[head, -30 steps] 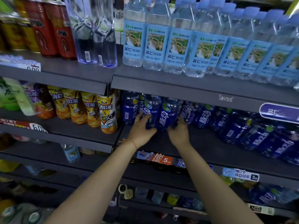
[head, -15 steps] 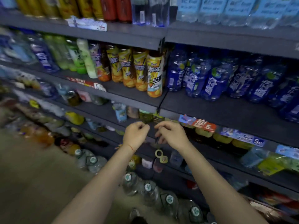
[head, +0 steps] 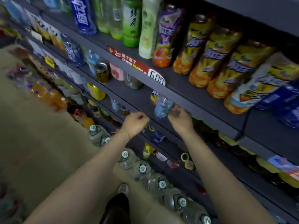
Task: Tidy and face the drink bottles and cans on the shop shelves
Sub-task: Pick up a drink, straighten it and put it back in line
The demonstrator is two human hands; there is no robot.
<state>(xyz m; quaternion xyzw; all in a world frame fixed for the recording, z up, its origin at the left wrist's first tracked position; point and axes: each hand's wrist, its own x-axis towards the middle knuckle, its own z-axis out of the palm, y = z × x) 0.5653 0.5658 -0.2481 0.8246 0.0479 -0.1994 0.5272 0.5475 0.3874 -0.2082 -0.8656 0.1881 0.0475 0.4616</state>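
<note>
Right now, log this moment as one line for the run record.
left hand: curled, holding nothing | right hand: reaching at small blue-label bottle, contact unclear | iced tea bottles: shelf above, upright

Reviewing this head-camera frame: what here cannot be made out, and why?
- Right hand: motion blur smears the fingers, so whether it grips the small blue-labelled bottle is unclear.
- Left hand: fingers curled, but whether they hold anything is unclear.
- Orange-labelled bottles: label text blurred; caps hidden by the shelf above.
- Blue bottles: cut off by the right edge.
- Red price strip: small print unreadable.
</note>
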